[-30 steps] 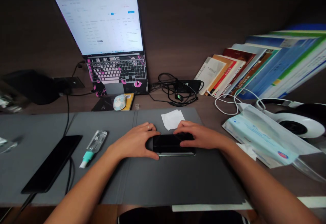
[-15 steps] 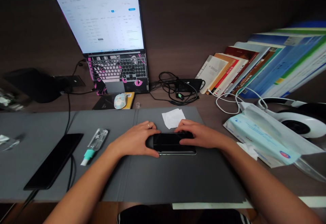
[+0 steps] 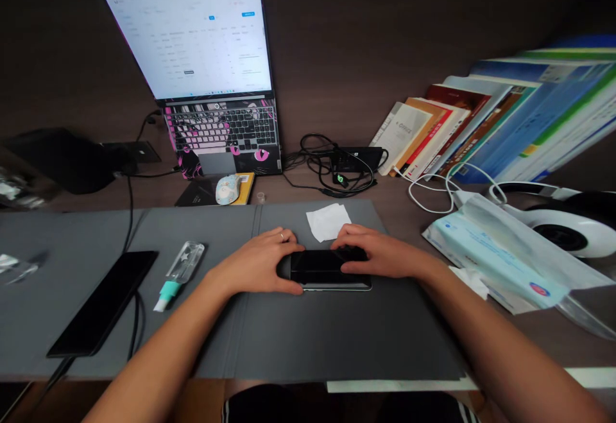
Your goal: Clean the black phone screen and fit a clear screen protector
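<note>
Glossy black rectangular phone (image 3: 315, 271) flat on matte grey desk mat (image 3: 337, 339). Left hand (image 3: 262, 262): grip grasping its 9 o'clock end, thumb and fingers astride the edges. Right hand (image 3: 380, 253): grip on the 3 o'clock end; fingertip contact partly hidden, probably touching. Creased white paper square (image 3: 328, 222) near, at 12 o'clock.

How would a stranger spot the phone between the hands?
Find the grey desk mat, then the white tissue lying on it. Nearer the person, between left hand and right hand, lies the black phone. Unlike the slanted, cabled phone leftward, it lies straight across.
</note>
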The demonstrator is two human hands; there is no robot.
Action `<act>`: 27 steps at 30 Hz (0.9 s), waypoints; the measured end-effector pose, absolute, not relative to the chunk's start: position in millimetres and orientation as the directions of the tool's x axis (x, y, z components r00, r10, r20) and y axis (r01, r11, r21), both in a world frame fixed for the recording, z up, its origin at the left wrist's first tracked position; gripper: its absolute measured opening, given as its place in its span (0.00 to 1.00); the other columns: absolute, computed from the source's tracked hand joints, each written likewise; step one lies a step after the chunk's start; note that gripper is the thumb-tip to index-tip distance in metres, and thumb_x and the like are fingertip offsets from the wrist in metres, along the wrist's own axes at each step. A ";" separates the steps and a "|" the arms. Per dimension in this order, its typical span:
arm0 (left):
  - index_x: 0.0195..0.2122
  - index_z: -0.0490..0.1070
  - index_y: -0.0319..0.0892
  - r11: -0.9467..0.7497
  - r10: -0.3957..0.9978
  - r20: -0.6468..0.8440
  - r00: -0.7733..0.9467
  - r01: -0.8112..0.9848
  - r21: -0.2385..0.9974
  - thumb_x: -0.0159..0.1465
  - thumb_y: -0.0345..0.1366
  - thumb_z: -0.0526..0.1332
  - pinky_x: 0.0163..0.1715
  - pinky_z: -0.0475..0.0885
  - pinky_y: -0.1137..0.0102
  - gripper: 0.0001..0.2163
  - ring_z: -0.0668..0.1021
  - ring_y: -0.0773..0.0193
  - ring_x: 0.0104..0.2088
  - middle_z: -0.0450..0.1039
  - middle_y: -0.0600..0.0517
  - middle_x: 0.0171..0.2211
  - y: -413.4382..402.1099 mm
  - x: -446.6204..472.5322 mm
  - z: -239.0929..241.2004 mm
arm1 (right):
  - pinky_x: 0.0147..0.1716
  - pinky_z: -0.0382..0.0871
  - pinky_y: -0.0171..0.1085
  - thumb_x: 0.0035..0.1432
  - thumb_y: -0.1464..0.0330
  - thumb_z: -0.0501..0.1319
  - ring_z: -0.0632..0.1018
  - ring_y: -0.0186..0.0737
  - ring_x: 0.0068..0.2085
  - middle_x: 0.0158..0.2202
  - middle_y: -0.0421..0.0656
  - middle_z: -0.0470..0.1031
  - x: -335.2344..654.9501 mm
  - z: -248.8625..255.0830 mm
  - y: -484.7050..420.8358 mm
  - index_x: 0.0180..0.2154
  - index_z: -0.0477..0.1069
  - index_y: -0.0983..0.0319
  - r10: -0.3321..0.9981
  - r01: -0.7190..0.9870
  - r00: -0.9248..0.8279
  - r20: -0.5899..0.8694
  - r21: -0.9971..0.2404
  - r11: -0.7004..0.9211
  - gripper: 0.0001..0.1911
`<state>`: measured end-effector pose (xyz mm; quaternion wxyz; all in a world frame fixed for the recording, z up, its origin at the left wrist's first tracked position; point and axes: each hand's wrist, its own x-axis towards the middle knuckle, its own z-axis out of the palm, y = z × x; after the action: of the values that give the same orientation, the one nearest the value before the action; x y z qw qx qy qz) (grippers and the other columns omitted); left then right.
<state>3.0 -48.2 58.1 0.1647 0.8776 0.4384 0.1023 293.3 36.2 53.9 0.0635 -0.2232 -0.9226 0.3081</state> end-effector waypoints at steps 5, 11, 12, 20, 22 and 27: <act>0.57 0.72 0.43 -0.561 0.804 0.043 0.593 0.734 0.384 0.58 0.52 0.71 0.51 0.72 0.57 0.30 0.75 0.50 0.49 0.71 0.47 0.48 -48.5 3.3 57.8 | 0.51 0.66 0.44 0.64 0.58 0.64 0.73 0.46 0.49 0.47 0.46 0.71 293.9 52.9 36.1 0.50 0.74 0.60 0.448 0.373 -0.894 -0.019 -0.587 0.719 0.18; 0.57 0.72 0.43 -0.558 0.805 0.042 0.592 0.730 0.394 0.58 0.52 0.70 0.51 0.72 0.57 0.30 0.75 0.50 0.49 0.71 0.47 0.48 -48.7 2.8 57.0 | 0.51 0.66 0.44 0.64 0.57 0.64 0.73 0.46 0.48 0.46 0.46 0.71 294.3 54.4 34.9 0.50 0.74 0.60 0.445 0.365 -0.895 -0.009 -0.587 0.723 0.18; 0.57 0.72 0.43 -0.559 0.804 0.042 0.593 0.730 0.393 0.58 0.52 0.70 0.51 0.72 0.57 0.30 0.75 0.50 0.49 0.71 0.47 0.47 -48.8 2.8 57.2 | 0.51 0.66 0.44 0.64 0.57 0.64 0.73 0.46 0.48 0.46 0.46 0.71 294.2 54.7 34.6 0.50 0.74 0.60 0.445 0.364 -0.896 -0.006 -0.585 0.725 0.18; 0.58 0.72 0.43 -0.566 0.800 0.054 0.597 0.723 0.396 0.58 0.53 0.69 0.50 0.72 0.55 0.30 0.75 0.50 0.48 0.71 0.47 0.48 -48.9 2.3 54.2 | 0.56 0.65 0.47 0.70 0.61 0.57 0.72 0.45 0.53 0.51 0.48 0.70 288.0 53.3 26.9 0.51 0.76 0.58 0.393 0.238 -0.909 0.141 -0.598 0.765 0.15; 0.57 0.72 0.43 -0.565 0.800 0.052 0.597 0.723 0.397 0.58 0.53 0.69 0.50 0.72 0.56 0.30 0.75 0.50 0.49 0.71 0.47 0.47 -48.7 2.1 54.0 | 0.58 0.63 0.48 0.70 0.62 0.58 0.71 0.46 0.56 0.54 0.49 0.70 284.7 54.1 22.4 0.51 0.78 0.56 0.359 0.206 -0.920 0.160 -0.580 0.788 0.15; 0.57 0.72 0.42 -0.563 0.803 0.037 0.595 0.737 0.375 0.58 0.52 0.70 0.50 0.72 0.56 0.29 0.75 0.49 0.49 0.71 0.46 0.48 -48.9 2.8 56.5 | 0.60 0.62 0.51 0.69 0.61 0.59 0.69 0.49 0.59 0.58 0.49 0.68 280.5 58.2 15.7 0.53 0.78 0.53 0.300 0.177 -0.943 0.142 -0.549 0.817 0.15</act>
<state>2.8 -48.9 56.5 0.1626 0.8781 0.4383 0.1020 280.5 15.7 58.2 0.1115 -0.1259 -0.9466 0.2750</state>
